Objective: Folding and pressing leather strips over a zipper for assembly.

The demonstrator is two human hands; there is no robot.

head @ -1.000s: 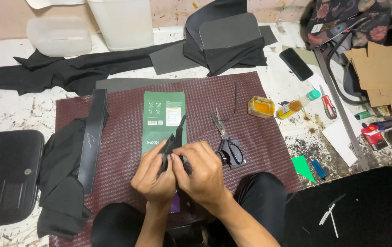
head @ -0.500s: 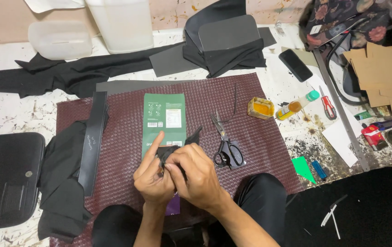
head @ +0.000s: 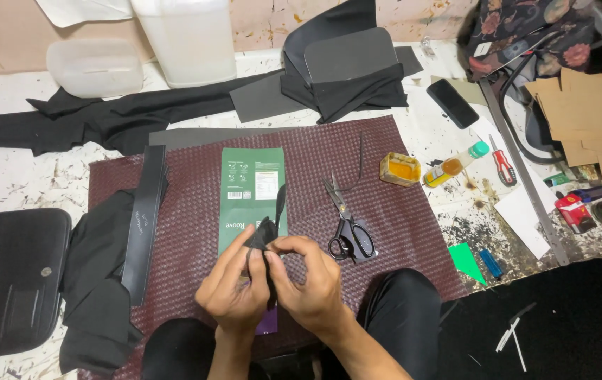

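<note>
Black strip (head: 267, 224) sits pinched between left hand (head: 234, 290) and right hand (head: 306, 280), over the green pouch (head: 252, 188). Scissors (head: 347, 222) lie just right of the pouch; a loose pinch could likely drop the strip.

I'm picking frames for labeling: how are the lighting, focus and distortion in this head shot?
Head view: light is even and soft, with no hard shadows or strong glare; the left hand, right hand and black strip they pinch are sharp, as are the scissors; the dark floor at lower right loses detail; wide-angle bending shows along the table edge towards the corners.
</note>
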